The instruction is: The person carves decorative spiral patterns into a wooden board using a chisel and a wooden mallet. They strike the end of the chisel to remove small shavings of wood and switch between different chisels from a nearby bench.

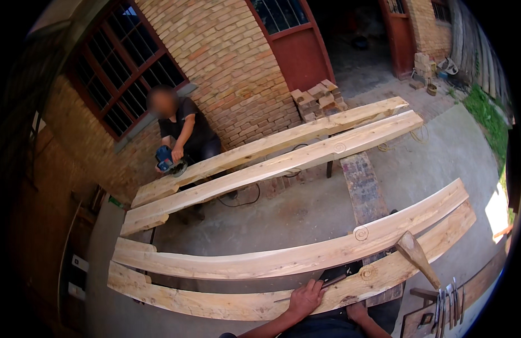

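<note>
My left hand (305,298) is closed around a chisel (335,281), low over the nearest long wooden beam (215,298). The chisel's thin end points left and its thicker end sticks out to the right. At that beam's near edge is my right hand (357,311), its fingers mostly hidden. A carved spiral (368,272) marks the beam just beyond it. To the right, a wooden mallet (413,252) lies across the beam. Several more chisels (451,304) stand or lean together at the lower right.
Beyond lies a second curved beam (283,260) with a spiral, then two more beams (260,170) (305,134). At the far left, a co-worker (187,127) holds a blue power tool (169,161) on the farthest one. A power cord (241,204) trails below. Bricks (319,101) are stacked by the wall.
</note>
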